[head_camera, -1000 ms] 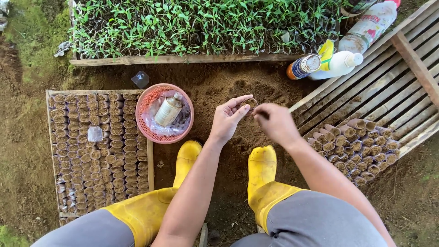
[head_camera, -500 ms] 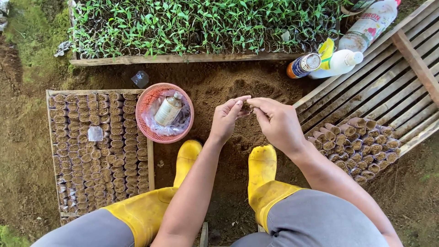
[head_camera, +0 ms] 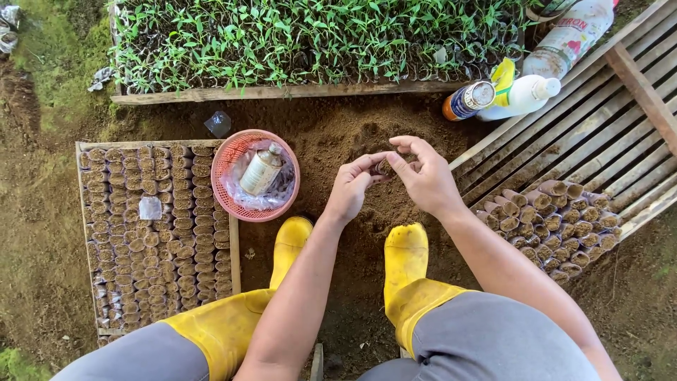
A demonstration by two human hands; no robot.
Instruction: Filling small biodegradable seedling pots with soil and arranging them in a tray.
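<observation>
My left hand (head_camera: 350,189) and my right hand (head_camera: 423,176) meet above a mound of loose brown soil (head_camera: 338,134). Between their fingertips sits a small dark rolled seedling pot (head_camera: 384,167), pinched from both sides. My yellow rubber boots (head_camera: 405,257) stand on the soil just below the hands. Left of the hands rests a pink plastic basket (head_camera: 227,169) with a small bottle (head_camera: 261,169) and a clear bag inside.
A wooden tray (head_camera: 83,212) packed with several filled small pots lies at left. Empty rolled pots (head_camera: 550,226) lie on a slatted wooden rack (head_camera: 599,127) at right. A bed of green seedlings (head_camera: 317,35) spans the top. Bottles and a can (head_camera: 469,100) stand nearby.
My two hands have come together; they were slightly apart a second ago and now both pinch the small pot between their fingertips.
</observation>
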